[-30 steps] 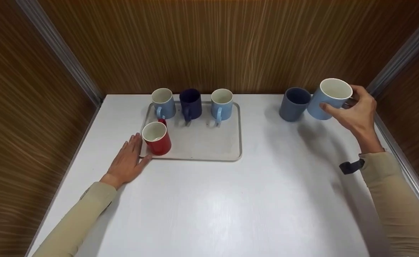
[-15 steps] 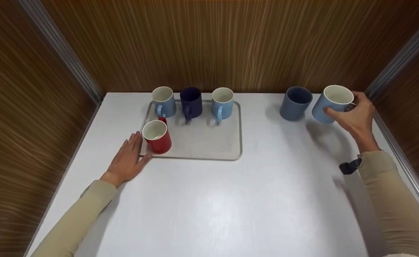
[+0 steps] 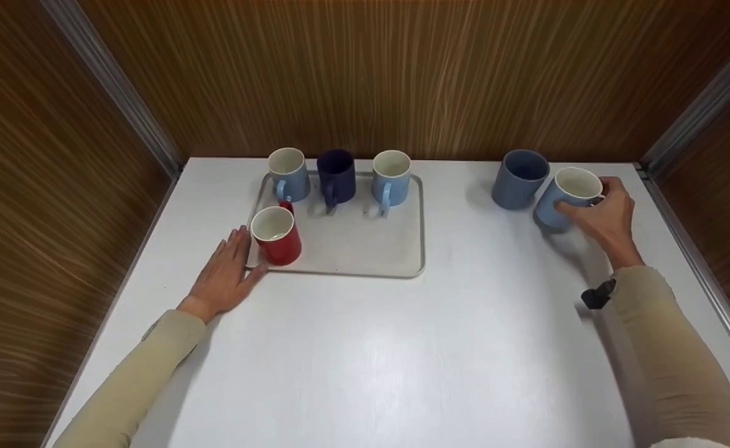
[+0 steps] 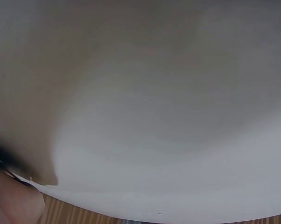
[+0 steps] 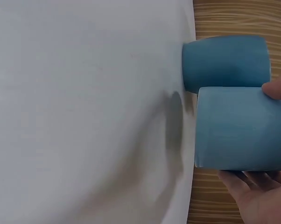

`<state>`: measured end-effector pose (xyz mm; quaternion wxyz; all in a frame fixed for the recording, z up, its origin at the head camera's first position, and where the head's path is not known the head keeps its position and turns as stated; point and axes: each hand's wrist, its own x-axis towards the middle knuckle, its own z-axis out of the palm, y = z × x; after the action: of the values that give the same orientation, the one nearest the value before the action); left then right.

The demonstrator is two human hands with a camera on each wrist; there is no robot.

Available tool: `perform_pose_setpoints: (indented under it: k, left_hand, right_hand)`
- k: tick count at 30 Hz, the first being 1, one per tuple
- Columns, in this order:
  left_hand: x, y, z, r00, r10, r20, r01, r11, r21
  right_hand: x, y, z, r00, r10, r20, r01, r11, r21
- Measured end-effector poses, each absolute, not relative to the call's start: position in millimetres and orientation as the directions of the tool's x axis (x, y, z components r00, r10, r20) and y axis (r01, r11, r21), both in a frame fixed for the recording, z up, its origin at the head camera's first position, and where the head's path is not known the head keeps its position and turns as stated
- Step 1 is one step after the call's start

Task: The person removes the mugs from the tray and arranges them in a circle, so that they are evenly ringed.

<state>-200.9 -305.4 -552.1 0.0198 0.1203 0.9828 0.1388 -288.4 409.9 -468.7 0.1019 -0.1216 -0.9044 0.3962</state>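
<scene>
My right hand (image 3: 604, 214) grips a light blue mug (image 3: 553, 208) with a white inside, thumb on its near side and fingers behind. In the right wrist view the same mug (image 5: 241, 128) shows its shadow on the table a little apart from its base. Just left of it stands a grey-blue cup (image 3: 517, 186), upright. At the tray's left edge my left hand (image 3: 222, 277) lies flat, fingers straight, thumb by the tray's near corner. Closest to that hand is a red mug (image 3: 284, 244) on the beige tray (image 3: 365, 252).
Along the tray's back stand a light blue mug (image 3: 296, 185), a dark navy mug (image 3: 343, 185) and another light blue mug (image 3: 399, 190), handles toward me. Wood-grain panels (image 3: 402, 81) enclose the white table (image 3: 365, 348) at the back and sides.
My right hand has brought the light blue mug down toward the table and slightly nearer to me, beside the grey-blue cup. The left hand stays at the tray.
</scene>
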Motion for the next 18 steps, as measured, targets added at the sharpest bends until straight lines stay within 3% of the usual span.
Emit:
perform_pose_setpoints:
  k: [18]
  left_hand:
    - [-201.8,-306.5,-554.2,-0.967,0.255,0.007,0.247,0.929,0.276]
  right_hand:
    - [-290.9,406.6,-482.8,-0.963,0.270,0.024,0.162,0.646,-0.746]
